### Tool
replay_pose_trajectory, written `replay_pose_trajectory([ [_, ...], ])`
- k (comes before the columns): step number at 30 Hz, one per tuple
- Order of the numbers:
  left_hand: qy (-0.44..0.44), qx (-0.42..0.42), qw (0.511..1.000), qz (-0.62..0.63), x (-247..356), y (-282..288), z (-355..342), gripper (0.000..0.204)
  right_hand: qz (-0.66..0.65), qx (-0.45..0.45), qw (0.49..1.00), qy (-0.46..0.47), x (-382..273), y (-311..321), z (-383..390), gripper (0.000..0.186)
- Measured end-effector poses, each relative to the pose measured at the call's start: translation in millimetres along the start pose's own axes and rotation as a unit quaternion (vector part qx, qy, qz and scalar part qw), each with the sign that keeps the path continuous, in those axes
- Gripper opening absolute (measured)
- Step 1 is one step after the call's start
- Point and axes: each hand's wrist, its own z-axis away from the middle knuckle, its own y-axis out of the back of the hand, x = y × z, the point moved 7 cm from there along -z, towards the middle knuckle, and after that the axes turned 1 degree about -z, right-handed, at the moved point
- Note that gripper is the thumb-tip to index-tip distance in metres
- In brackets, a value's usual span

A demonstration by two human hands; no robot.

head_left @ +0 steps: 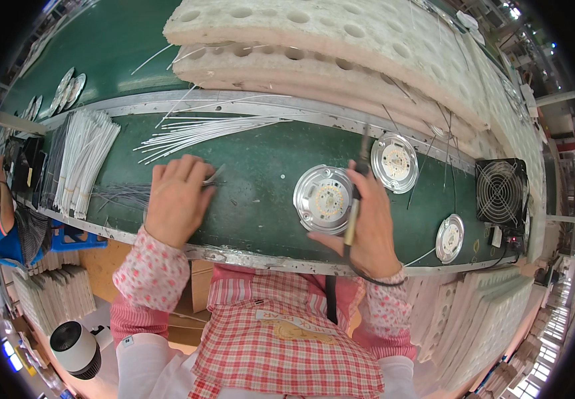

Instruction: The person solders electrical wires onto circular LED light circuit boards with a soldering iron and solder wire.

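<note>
My left hand (178,196) rests over thin grey wires (121,194), fingers curled at a small pale item I cannot make out. My right hand (374,223) grips a soldering iron (351,223), tip pointing away from me, its thumb at the near edge of a silver disc (317,199) with a ring of yellow LEDs. A second LED disc (394,161) lies just beyond that hand, and a smaller one (449,238) to its right. Loose white wires (194,133) fan out beyond my left hand.
Bundled white wires (84,159) lie left on the green bench (247,206). Holed foam boards (321,26) are stacked beyond it. A black fan (499,191) stands at the right. Another person (4,233) is at the far left. Below are foam stacks (474,319) and a white-and-black cylindrical device (74,349).
</note>
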Motion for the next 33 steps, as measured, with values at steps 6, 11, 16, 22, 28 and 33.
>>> replay_pose_trajectory([
  [6,0.031,0.003,0.985,0.170,-18.7,-2.0,-4.9,0.015,-0.003,-0.025,1.000,0.007,-12.3,-10.3,-12.3,0.102],
  [11,0.050,0.045,0.960,0.272,2.6,-3.8,-15.0,0.011,-0.092,0.055,0.994,-0.020,1.7,-5.7,20.5,0.105],
  [16,0.014,-0.002,0.894,0.448,66.9,-15.9,-23.3,0.011,-0.274,0.116,0.955,-0.020,-2.5,-2.5,39.3,0.109],
  [22,-0.001,-0.044,0.851,0.523,105.6,-18.7,-29.1,0.014,-0.513,0.088,0.844,-0.128,-1.4,-14.4,41.8,0.117],
  [28,0.003,-0.050,0.850,0.525,106.2,-18.4,-29.8,0.013,-0.629,0.090,0.753,-0.171,-1.6,-18.4,33.6,0.117],
  [33,0.007,-0.054,0.857,0.512,105.7,-18.2,-30.2,0.014,-0.630,0.087,0.754,-0.164,0.1,-23.5,31.4,0.116],
])
